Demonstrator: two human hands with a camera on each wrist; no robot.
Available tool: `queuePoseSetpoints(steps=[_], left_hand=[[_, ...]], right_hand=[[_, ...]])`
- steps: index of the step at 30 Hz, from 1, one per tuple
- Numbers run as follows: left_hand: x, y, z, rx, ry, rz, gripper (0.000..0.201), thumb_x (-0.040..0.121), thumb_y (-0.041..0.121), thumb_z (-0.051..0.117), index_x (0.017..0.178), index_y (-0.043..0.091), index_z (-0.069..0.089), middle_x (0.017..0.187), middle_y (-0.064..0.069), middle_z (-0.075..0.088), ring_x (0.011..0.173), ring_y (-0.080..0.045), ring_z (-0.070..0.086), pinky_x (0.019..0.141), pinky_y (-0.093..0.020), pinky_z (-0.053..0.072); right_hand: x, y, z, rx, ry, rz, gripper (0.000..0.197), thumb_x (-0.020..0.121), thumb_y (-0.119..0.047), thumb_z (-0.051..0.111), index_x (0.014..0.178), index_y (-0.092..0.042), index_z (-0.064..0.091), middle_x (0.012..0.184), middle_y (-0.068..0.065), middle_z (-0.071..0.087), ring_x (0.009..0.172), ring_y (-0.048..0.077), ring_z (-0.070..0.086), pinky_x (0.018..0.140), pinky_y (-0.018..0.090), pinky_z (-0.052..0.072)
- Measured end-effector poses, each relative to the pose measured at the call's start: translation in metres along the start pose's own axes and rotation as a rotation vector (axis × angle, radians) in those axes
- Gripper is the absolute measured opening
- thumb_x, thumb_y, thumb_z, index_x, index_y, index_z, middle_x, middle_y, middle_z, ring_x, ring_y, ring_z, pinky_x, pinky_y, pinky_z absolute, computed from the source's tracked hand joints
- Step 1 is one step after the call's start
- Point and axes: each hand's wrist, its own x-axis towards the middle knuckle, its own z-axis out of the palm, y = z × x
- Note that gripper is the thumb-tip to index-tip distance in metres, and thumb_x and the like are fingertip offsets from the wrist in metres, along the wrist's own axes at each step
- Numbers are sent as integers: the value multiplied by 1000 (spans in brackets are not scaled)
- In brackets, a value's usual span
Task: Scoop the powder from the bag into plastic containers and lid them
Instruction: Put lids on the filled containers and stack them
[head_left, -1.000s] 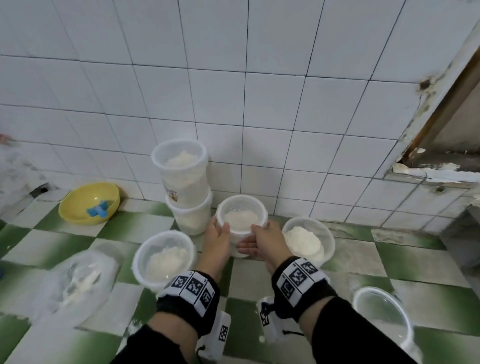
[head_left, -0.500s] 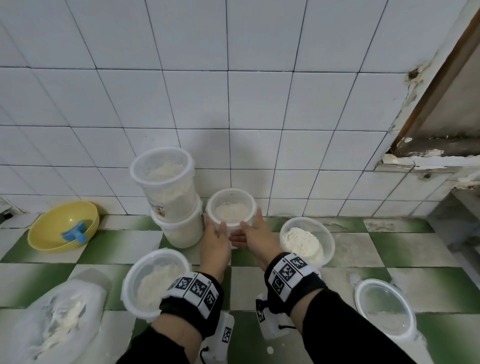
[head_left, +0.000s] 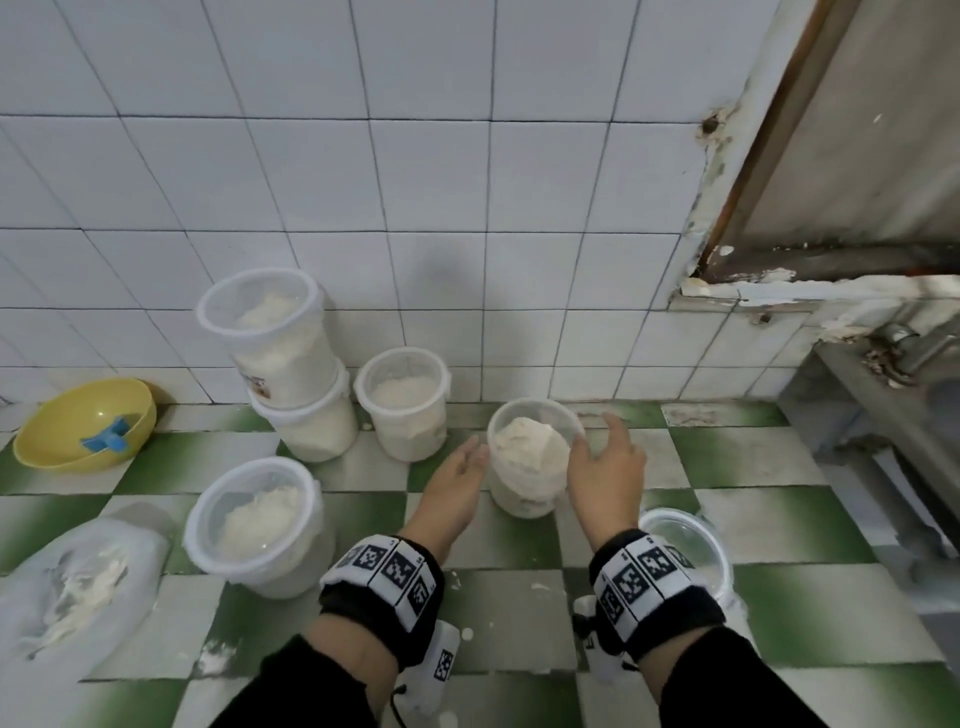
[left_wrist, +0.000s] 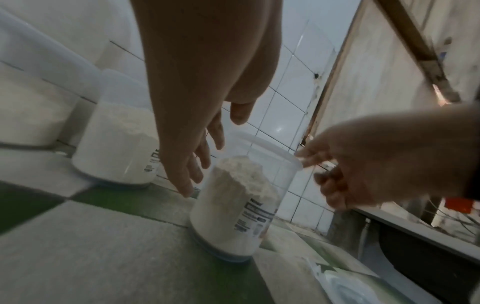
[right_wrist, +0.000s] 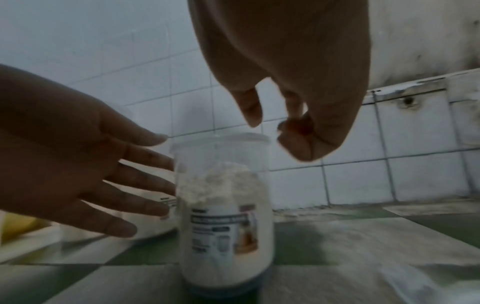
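Plastic containers (head_left: 530, 457) hold powder, several lidded; my left hand (head_left: 457, 478) and right hand (head_left: 605, 467), spread empty, flank one.

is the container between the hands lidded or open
Lidded. A translucent lid caps the container in both wrist views, above the heaped powder. Both hands flank it without gripping.

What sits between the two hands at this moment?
A clear tub heaped with white powder stands on the floor between the left hand and right hand. Both hands flank it, fingers spread; the wrist views show it lidded.
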Motion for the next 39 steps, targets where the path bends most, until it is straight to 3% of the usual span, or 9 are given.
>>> queuePoseSetpoints(steps=[2, 5, 8, 14, 23, 27, 30, 36, 39], left_hand=[[-5, 1, 11, -49, 32, -1, 42, 100, 37, 44, 138, 20, 47, 144, -1, 47, 128, -17, 44, 111, -38, 35], [-13, -2, 25, -101, 111, 21, 38, 98, 33, 50, 134, 20, 52, 139, -1, 52, 120, -14, 48, 107, -35, 38], [-30, -6, 39, -86, 154, 111, 42, 97, 32, 53, 137, 19, 51, 141, 4, 50, 120, -8, 45, 103, -26, 35], [-63, -29, 64, -178, 238, 168, 44, 91, 35, 60, 133, 21, 56, 133, 13, 53, 119, -2, 46, 99, -22, 32], [-75, -49, 92, -208, 224, 87, 36, 88, 36, 64, 120, 19, 67, 118, 6, 67, 109, -10, 58, 88, -23, 44], [-74, -53, 94, -212, 226, 63, 15, 90, 37, 61, 101, 31, 69, 105, 9, 70, 107, -13, 61, 93, -30, 47], [-73, -52, 94, -220, 197, 57, 19, 90, 38, 60, 104, 30, 69, 106, 8, 71, 108, -13, 61, 97, -32, 46], [-71, -52, 90, -177, 179, 53, 42, 89, 45, 60, 121, 20, 66, 121, 2, 67, 116, -17, 58, 107, -43, 42], [-70, -53, 89, -158, 176, 44, 30, 90, 44, 58, 113, 28, 68, 118, 5, 68, 115, -16, 58, 107, -41, 41]], right_hand=[[5, 10, -12, -117, -197, 14, 39, 99, -31, 38, 136, -17, 41, 123, 14, 52, 107, 32, 55, 87, 35, 44], [13, 20, -21, -31, -394, -5, 31, 101, -25, 32, 114, -12, 56, 84, 4, 63, 72, 16, 58, 66, 28, 48], [16, 28, -32, -8, -428, -44, 24, 98, -15, 37, 86, -12, 58, 66, 1, 60, 57, 11, 52, 58, 24, 44], [9, 56, -76, 20, -458, -45, 26, 92, -7, 41, 70, -6, 55, 59, 3, 57, 52, 14, 45, 55, 24, 38], [-7, 98, -115, 132, -558, -37, 25, 96, -16, 47, 81, -23, 64, 54, 0, 56, 47, 10, 44, 54, 22, 39], [10, 133, -119, -46, -182, 92, 25, 94, -29, 51, 102, -9, 65, 87, 10, 66, 73, 20, 56, 66, 27, 43], [21, 164, -116, -211, -93, 266, 33, 89, -28, 59, 113, -4, 57, 109, 18, 62, 94, 33, 60, 79, 35, 50], [31, 178, -107, -224, -123, 356, 45, 77, -29, 75, 105, 0, 56, 102, 18, 64, 91, 33, 62, 67, 30, 43], [36, 179, -103, -235, -157, 408, 47, 73, -33, 77, 100, 1, 60, 95, 16, 67, 85, 32, 64, 64, 29, 45]])
